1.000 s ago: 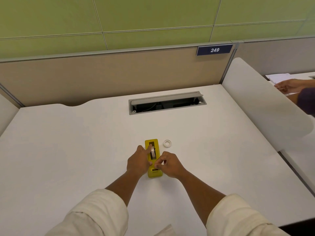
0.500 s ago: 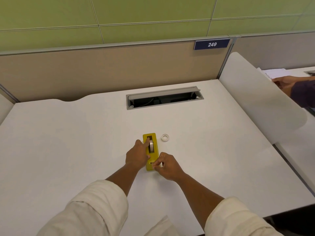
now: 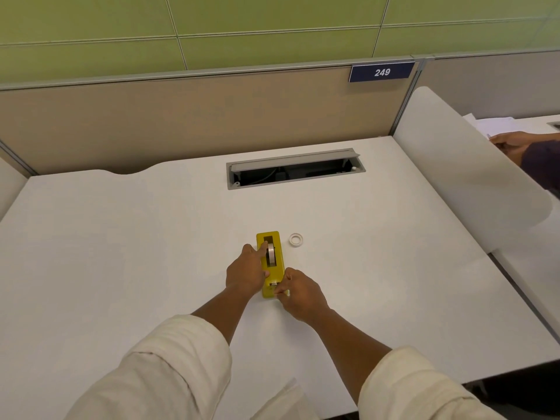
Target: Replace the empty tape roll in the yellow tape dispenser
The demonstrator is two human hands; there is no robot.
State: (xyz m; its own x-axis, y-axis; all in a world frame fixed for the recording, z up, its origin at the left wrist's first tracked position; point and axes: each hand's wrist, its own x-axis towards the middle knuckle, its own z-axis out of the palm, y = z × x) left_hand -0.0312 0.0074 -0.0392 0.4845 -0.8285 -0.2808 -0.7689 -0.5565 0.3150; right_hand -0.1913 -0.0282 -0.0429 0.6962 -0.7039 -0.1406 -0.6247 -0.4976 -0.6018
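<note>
An empty core (image 3: 295, 239) lies just right of the dispenser (image 3: 274, 288).

Bright, even overhead light; soft faint shadows under the forearms on the worktop (image 3: 121, 253). Wide-angle bending at edges; slightly soft overall.

An office cubicle, one numbered seat in a row of shared desks.

A white desk (image 3: 121, 253) is closed in along its far edge by a beige partition (image 3: 181, 116) bearing a blue plate numbered 249 (image 3: 381, 72). A grey cable hatch (image 3: 295, 168) is sunk into the desk near that far edge, its flap raised. A white divider (image 3: 454, 183) stands along the right edge, and beyond it a neighbour's hand (image 3: 510, 140) rests by papers (image 3: 494, 125). Green wall panels (image 3: 272, 22) rise behind.
</note>
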